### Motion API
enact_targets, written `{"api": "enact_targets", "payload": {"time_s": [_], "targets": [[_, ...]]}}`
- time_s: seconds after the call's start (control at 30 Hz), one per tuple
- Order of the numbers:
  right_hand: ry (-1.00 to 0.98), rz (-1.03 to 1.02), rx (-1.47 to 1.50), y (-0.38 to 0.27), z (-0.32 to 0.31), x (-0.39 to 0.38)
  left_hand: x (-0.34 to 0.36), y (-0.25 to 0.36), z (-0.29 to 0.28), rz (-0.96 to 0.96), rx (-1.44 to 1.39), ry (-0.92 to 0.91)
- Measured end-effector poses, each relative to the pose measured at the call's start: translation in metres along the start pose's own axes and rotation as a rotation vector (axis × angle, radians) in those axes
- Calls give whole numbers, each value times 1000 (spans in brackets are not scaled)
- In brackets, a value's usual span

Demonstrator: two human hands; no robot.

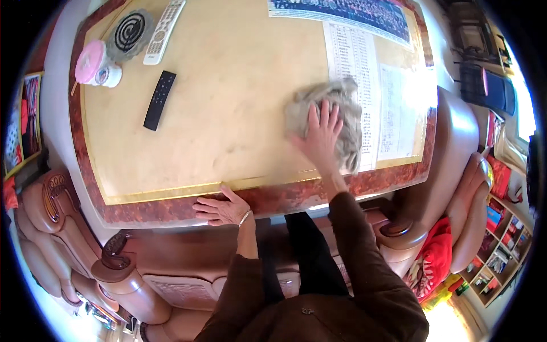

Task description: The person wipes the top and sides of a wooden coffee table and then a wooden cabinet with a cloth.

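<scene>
The right hand (322, 134) lies flat on a crumpled grey-beige cloth (348, 128), its fingers extended and slightly apart, pressing from above rather than gripping. The cloth rests on the right half of the table (228, 108), toward the near side, overlapping a long printed sheet (353, 52). The left hand (225, 208) holds nothing; its palm is down on the reddish marbled border at the near edge, fingers spread, a bracelet (245, 217) around its wrist. Well to the left of the cloth lies a black remote (159, 101), with a white remote (165, 29) farther back. Beside that, a clear dish (117, 55) holds a dark spiral coil (130, 32), and a white tub with a pink top (105, 71) stands just nearer, by the left edge. A blue-toned group photo (347, 18) lies at the far right.
</scene>
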State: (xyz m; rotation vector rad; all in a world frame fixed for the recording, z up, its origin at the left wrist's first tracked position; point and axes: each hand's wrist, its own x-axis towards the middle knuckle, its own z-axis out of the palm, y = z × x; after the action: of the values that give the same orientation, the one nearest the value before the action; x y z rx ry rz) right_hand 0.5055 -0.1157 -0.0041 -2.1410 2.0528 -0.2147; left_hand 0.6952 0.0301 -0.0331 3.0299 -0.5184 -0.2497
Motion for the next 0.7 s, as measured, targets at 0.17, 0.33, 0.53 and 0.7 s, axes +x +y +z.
{"api": "enact_targets", "payload": {"time_s": [0.17, 0.33, 0.53, 0.7], "targets": [[55, -34, -27, 14, 3, 87, 0, 2, -6, -61, 32, -50], [277, -158, 21, 24, 14, 160, 4, -3, -7, -60, 39, -25], [307, -128, 45, 19, -10, 216, 5, -5, -9, -55, 43, 6], [425, -178, 21, 47, 21, 206, 7, 1, -3, -40, 26, 3]]}}
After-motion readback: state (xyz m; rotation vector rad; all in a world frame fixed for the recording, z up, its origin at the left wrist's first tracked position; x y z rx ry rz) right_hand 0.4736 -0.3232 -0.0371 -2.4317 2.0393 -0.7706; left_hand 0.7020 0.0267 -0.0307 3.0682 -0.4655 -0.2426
